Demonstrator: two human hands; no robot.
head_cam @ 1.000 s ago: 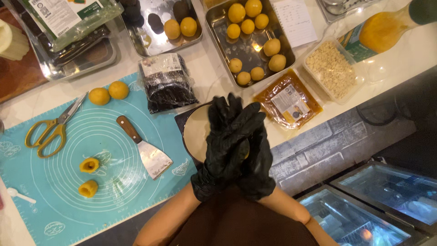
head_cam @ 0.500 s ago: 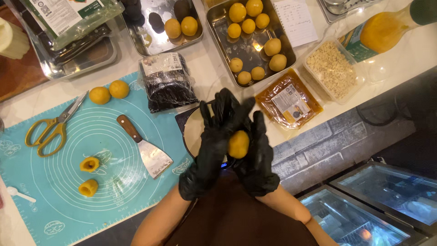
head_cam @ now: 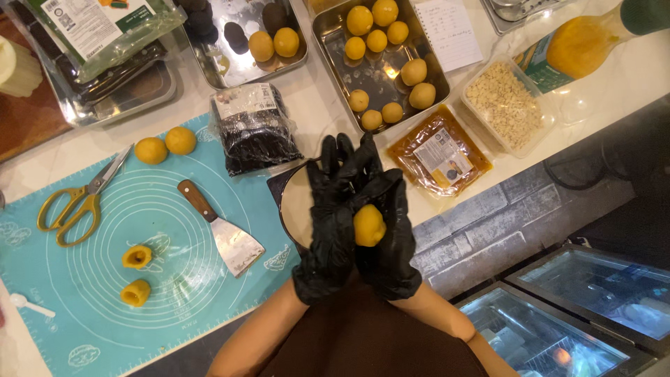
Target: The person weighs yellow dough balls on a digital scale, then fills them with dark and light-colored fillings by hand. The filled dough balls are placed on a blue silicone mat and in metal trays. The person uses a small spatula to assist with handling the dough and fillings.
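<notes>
Bench (head_cam: pixel 317 105): pale, smooth top.
Left side: teal baking mat (head_cam: pixel 84 279), overhanging the front edge.
Far side: steel trays (head_cam: pixel 328 42), dark wrapped block (head_cam: pixel 255 129).
Right side: orange paste packet (head_cam: pixel 440 153), tub of pale crumbs (head_cam: pixel 506 105), orange bottle (head_cam: pixel 583 45).

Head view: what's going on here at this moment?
A person in black gloves cups a yellow dough ball between the left hand and right hand, above a round plate. More yellow balls fill a metal tray. On the teal mat lie scissors, a scraper and two dough cups.
</notes>
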